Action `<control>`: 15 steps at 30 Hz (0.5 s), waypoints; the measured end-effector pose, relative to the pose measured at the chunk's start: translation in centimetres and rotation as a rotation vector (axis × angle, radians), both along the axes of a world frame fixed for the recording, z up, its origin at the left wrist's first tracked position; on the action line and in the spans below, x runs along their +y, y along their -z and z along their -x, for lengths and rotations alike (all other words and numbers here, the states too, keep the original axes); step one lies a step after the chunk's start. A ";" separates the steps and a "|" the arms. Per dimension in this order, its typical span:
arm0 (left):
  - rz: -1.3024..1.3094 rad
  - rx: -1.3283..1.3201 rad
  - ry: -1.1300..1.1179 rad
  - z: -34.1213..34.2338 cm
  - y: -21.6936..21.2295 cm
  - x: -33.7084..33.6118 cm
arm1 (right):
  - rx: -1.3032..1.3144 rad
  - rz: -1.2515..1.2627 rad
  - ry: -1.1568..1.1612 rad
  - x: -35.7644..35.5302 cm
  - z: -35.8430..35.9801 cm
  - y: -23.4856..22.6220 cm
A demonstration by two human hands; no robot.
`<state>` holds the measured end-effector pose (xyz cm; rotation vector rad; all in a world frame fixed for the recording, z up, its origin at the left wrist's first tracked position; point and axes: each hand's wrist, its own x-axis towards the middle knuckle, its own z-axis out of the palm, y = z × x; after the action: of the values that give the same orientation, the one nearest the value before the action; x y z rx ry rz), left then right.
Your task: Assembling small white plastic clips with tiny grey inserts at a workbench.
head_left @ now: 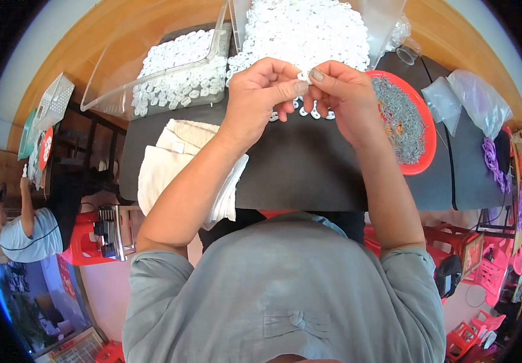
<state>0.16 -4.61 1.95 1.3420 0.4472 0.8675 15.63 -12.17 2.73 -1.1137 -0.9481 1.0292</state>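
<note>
Together, two bare hands pinch one small white piece (303, 76)

Just beyond the near middle of the dark counter (309, 160), the left hand (255, 100) and the right hand (347, 94) meet, with the small white piece between their tips. On both hands the fingers are drawn nearly closed, thumb toward forefinger, with the piece gripped where the two hands come together; its underside is hidden. Below the hands, a few loose white pieces (315, 111) lie on the counter.

Straight ahead stands a clear container (386, 27) with a big heap of similar white pieces (306, 30), some of them spilling toward its left front corner. To the left, a clear tub (94, 100) holds another heap (182, 48). Near the left forearm, a folded cream cloth (158, 175) hangs over the counter's near edge.

Beside the right forearm sits a red bowl (429, 145) full of small grey metal parts (405, 109), with a few orange bits showing among them. Farther right lie clear plastic bags (479, 100) and purple strands (494, 163). Well off to the left, another person (34, 233) in a light blue shirt has an arm raised.
</note>
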 end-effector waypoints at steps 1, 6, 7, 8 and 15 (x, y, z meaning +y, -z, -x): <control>-0.001 -0.061 0.024 0.0 -0.1 0.0 | 0.040 0.016 -0.069 -0.2 -0.3 -0.3; -0.078 -0.078 0.137 0.6 -0.6 0.1 | 0.072 0.043 -0.219 -0.6 -0.5 -1.0; -0.088 -0.087 0.159 0.7 -0.4 0.2 | 0.097 0.054 -0.243 -0.6 -0.4 -0.9; -0.088 -0.085 0.159 0.7 -0.3 0.3 | 0.121 0.066 -0.267 -0.6 -0.3 -0.9; -0.098 -0.118 0.137 0.6 -0.6 -0.5 | 0.195 0.060 -0.279 -0.9 -0.1 -1.2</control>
<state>-0.47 -5.11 2.50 1.3854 0.2206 0.8584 15.72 -13.02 3.97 -0.9259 -0.9362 1.3749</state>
